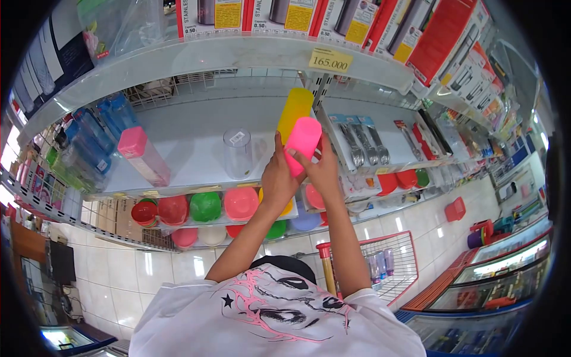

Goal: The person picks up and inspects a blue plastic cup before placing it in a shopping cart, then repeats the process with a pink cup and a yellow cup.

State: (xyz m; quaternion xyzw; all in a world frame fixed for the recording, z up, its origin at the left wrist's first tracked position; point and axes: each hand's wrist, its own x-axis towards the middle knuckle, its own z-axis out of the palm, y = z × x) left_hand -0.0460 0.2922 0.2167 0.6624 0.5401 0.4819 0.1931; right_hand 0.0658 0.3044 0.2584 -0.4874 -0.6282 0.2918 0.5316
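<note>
In front of the shelf, a yellow plastic tumbler [292, 110] and a bright pink plastic tumbler [304, 135] are held up side by side, tilted. My left hand [278, 178] is closed around the lower part of the yellow one, most of its grip hidden behind the pink one. With its thumb across the front and fingers along the right side, my right hand [321, 171] grips the pink tumbler. A clear plastic tumbler [238, 156] with a white sticker stands on the shelf left of my hands.
On the white shelf [190, 128] are a pink-capped bottle [144, 156] and blue bottles [89, 134]. Packaged cutlery [363, 143] lies to the right. Boxed flasks [279, 18] sit above; coloured bowls [206, 207] below. A shopping cart [401, 262] holding bottles is at my right.
</note>
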